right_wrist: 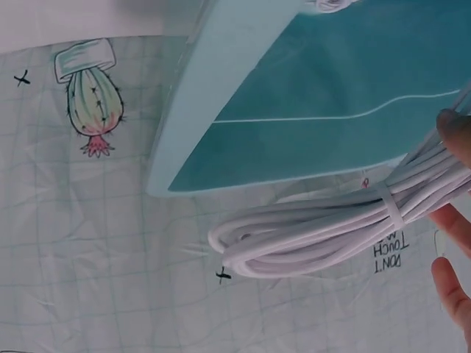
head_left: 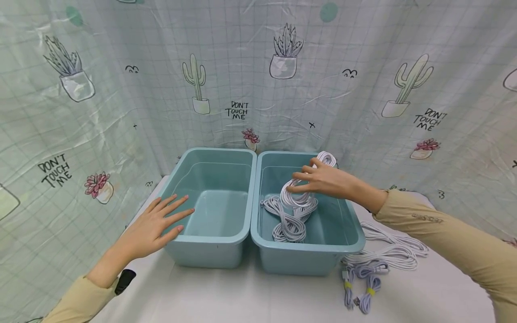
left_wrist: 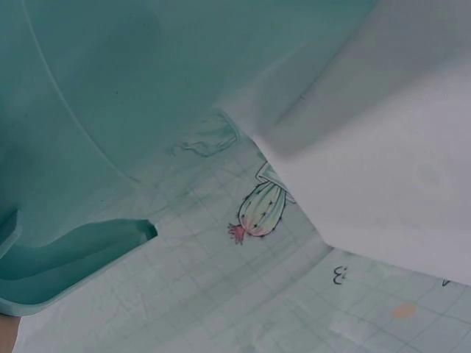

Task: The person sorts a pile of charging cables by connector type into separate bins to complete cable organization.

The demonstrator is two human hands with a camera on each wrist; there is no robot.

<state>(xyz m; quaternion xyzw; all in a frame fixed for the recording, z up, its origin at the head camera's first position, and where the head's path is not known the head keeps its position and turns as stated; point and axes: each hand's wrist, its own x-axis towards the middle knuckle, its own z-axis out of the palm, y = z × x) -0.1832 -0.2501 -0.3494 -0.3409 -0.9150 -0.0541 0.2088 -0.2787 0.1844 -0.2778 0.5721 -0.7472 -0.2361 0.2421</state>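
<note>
One long white plastic cable bundle [right_wrist: 338, 224], looped and cinched with a thin white band [right_wrist: 394, 206], hangs above the right teal plastic bin [head_left: 307, 247]; right hand [head_left: 325, 180] holds it, thumb and fingers on opposite sides. Below it, inside that bin, more white looped cable bundles [head_left: 291, 228] in a pile. Left hand [head_left: 155, 226] wide, fingers straight and spread, over the near-left rim of the left teal plastic bin [head_left: 210, 240]; contact with rim can't tell. Bins side by side on the white tabletop [head_left: 258, 300]. Right of bins: larger white coiled cables [head_left: 393, 256], with small pale cable bundles [head_left: 370, 291] in front, two yellow-tied. Behind, pale grid-patterned curtain [head_left: 242, 27] with cactus prints
</note>
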